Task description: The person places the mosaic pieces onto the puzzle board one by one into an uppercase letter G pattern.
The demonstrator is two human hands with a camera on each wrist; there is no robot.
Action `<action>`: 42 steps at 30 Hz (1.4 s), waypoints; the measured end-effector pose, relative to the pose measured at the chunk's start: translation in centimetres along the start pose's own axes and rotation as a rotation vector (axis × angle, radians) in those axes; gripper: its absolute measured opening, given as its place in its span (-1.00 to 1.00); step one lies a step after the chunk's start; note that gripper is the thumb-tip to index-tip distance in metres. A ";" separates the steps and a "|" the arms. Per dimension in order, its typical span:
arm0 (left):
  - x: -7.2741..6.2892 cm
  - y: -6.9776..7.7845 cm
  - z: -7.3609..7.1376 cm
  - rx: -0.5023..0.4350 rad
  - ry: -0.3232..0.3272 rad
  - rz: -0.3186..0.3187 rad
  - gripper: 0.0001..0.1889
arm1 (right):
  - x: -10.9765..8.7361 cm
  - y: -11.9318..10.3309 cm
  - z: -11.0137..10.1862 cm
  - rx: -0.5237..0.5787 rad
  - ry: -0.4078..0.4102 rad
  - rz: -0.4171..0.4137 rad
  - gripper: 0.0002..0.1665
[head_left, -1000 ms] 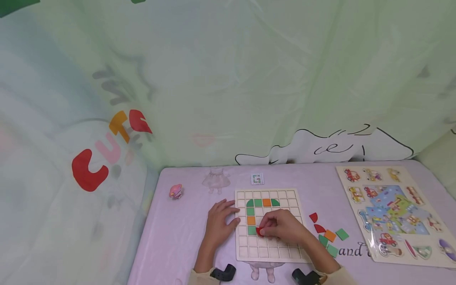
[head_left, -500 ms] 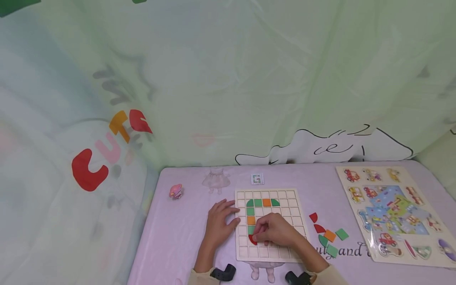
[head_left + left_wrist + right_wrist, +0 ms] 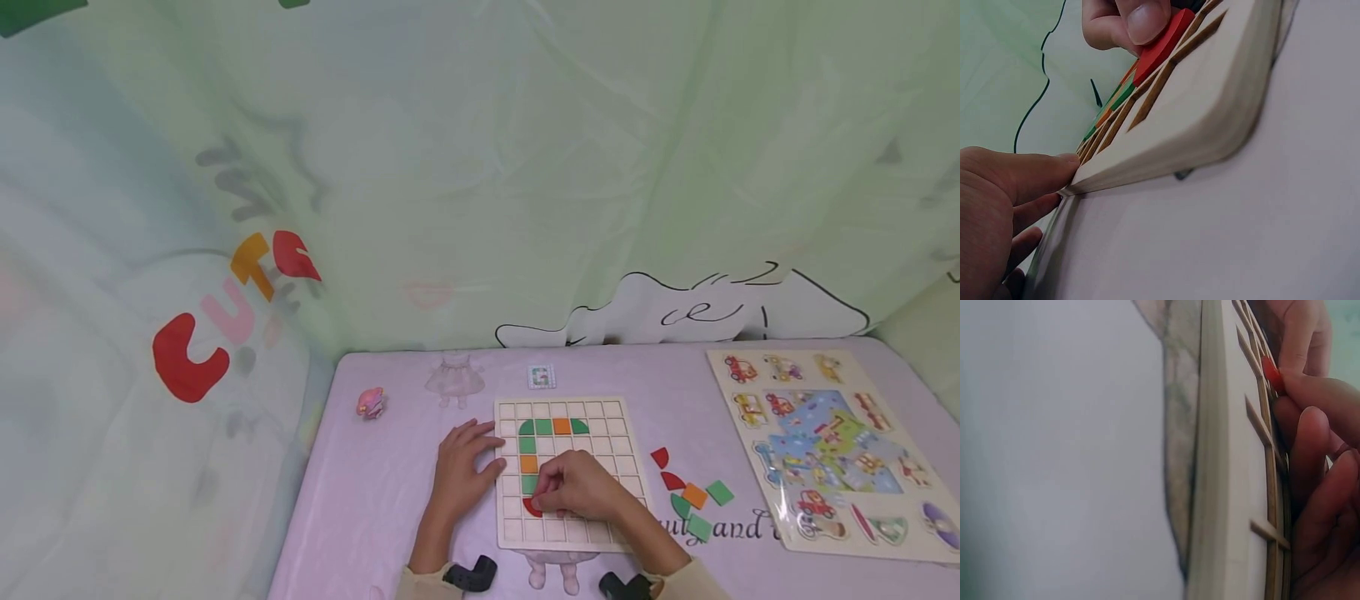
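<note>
A wooden grid board (image 3: 592, 533) lies on the table with green and orange tiles set in its squares, forming a row and a column. My right hand (image 3: 581, 486) pinches a red quarter-round tile (image 3: 532, 507) between thumb and finger, at the square below the column's lowest green tile (image 3: 528, 484). In the left wrist view the red tile (image 3: 1163, 47) sits at the grid ridges, partly tilted under the fingertips. My left hand (image 3: 459, 468) rests at the board's left edge, its fingers extended and touching the rim.
Loose tiles lie right of the board, among them a red tile (image 3: 660, 457), an orange tile (image 3: 694, 497) and a green tile (image 3: 721, 492). A picture puzzle (image 3: 832, 454) stands farther right. Behind the board lies a small pattern card (image 3: 542, 377); a pink figurine (image 3: 371, 403) is at left.
My right hand has moved left and toward me with the red tile, from beside the lowest green tile to the square below it. The left hand stays put.
</note>
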State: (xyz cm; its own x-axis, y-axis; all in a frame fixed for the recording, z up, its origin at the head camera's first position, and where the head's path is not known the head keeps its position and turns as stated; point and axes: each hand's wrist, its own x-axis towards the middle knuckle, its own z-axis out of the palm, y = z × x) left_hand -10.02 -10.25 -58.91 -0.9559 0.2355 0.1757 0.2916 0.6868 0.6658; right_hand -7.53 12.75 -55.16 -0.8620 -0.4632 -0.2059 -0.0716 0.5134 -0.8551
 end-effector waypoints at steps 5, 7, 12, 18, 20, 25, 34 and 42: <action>0.0 0.0 0.0 -0.002 -0.007 -0.004 -0.75 | 0.0 -0.1 0.0 -0.028 0.014 0.008 -0.84; 0.0 0.1 0.0 -0.005 -0.007 -0.005 -0.75 | 0.0 -0.1 0.1 -0.029 0.018 0.006 -0.83; 0.0 0.1 -0.1 -0.005 -0.003 -0.003 -0.75 | -0.1 -0.1 0.1 -0.038 0.024 -0.011 -0.83; -0.1 0.1 0.0 -0.001 0.002 0.005 -0.75 | -0.2 -0.1 0.1 -0.073 0.026 0.005 -0.82; -0.1 0.1 0.0 0.002 0.003 0.005 -0.75 | -0.2 -0.1 0.0 -0.080 0.025 0.007 -0.81; -0.1 0.1 0.0 0.004 0.002 0.003 -0.75 | -0.3 -0.2 -0.1 -0.088 0.024 0.011 -0.79; -0.1 0.0 0.1 0.007 -0.002 -0.001 -0.75 | -0.3 -0.2 -0.1 -0.082 0.023 0.027 -0.77; -0.1 -0.1 0.1 0.010 0.001 0.004 -0.75 | -0.3 -0.2 -0.1 -0.078 0.015 0.033 -0.78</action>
State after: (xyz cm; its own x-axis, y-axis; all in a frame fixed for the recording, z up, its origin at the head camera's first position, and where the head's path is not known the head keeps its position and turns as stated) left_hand -9.95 -10.26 -59.08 -0.9548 0.2375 0.1786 0.2954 0.6929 0.6577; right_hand -7.29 12.89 -54.87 -0.8717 -0.4350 -0.2256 -0.0817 0.5830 -0.8084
